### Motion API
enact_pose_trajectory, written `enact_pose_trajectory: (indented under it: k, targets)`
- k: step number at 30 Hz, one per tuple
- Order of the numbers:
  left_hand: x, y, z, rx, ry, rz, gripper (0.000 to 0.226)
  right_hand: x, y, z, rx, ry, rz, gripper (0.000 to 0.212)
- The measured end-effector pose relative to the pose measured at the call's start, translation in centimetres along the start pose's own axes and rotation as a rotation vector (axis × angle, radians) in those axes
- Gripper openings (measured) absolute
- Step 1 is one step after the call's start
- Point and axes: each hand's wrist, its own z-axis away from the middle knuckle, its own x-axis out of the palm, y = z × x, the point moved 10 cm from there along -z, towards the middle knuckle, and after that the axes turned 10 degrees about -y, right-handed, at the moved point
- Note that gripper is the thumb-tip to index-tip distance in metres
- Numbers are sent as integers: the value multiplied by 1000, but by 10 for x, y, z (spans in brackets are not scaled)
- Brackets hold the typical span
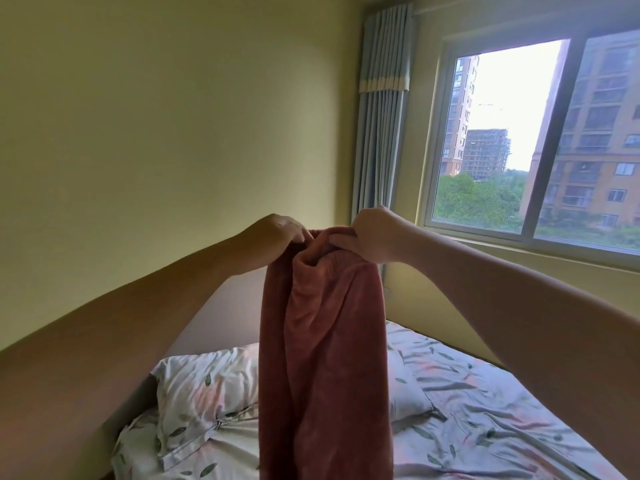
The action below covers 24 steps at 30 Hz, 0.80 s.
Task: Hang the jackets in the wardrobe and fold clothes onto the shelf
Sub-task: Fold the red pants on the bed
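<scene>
I hold one rust-red garment (pixel 322 358) up at arm's length, my left hand (pixel 277 230) and right hand (pixel 374 233) each in a closed grip pinching its bunched top edge. It hangs over one bed (pixel 502 427) with one pillow (pixel 207 386).

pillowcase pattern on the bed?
White pillowcase with scattered grey-green leaves and faint pink patches, matching the bedsheet; seen in the head view.

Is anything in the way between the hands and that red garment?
Nothing visible: the left hand and right hand both pinch the red garment at its top, above the bed. No wardrobe or shelf is in view.
</scene>
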Motion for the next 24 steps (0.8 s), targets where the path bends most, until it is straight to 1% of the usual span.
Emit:
enact_pose_trajectory:
  k: [1,2,3,4,6,7,8,9,10,11,13,14,15,17,19,21,22,24]
  targets:
    - [4,3,2,17,-32,-31,50,-2,1,0,8,22,-9,69]
    - [10,5,4,31,-89,-113,70,-4,3,1,25,35,-31,69]
    - [19,5,6,38,-131,-200,75,-6,3,1,31,40,-30,69]
    - [26,5,8,25,-144,-294,68,-8,1,1,30,41,-4,68]
    - [33,5,10,13,-102,-491,51,-9,-4,1,6,42,72,62]
    - [35,7,9,31,-83,-524,45,-9,-5,2,2,53,66,60]
    - [34,9,6,34,-75,-518,37,-10,0,4,23,60,5,63]
    - [29,9,3,20,-73,-460,29,-7,7,7,48,45,-96,66]
    - [23,7,0,-24,-84,-365,26,0,14,10,47,-5,-210,68]
    - [15,6,-4,-71,-95,-263,26,11,18,12,15,-104,-355,65]
    - [6,12,-6,-101,-144,-146,30,36,10,21,-88,-340,-670,48]
    - [5,17,-7,-86,-173,-117,30,43,3,26,-141,-418,-750,40]
    - [4,21,-9,-62,-194,-90,31,47,-2,31,-183,-456,-758,34]
    - [-5,28,-12,-13,-189,-43,39,55,-7,34,-208,-467,-710,27]
    - [-17,29,-14,4,-169,-33,50,52,-4,37,-186,-424,-740,25]
    - [-27,28,-14,-4,-149,-48,53,38,0,42,-188,-373,-734,18]
    - [-30,26,-13,-15,-139,-62,51,29,2,44,-185,-353,-718,18]
    - [-33,25,-12,-36,-101,-96,38,11,4,41,-156,-302,-681,30]
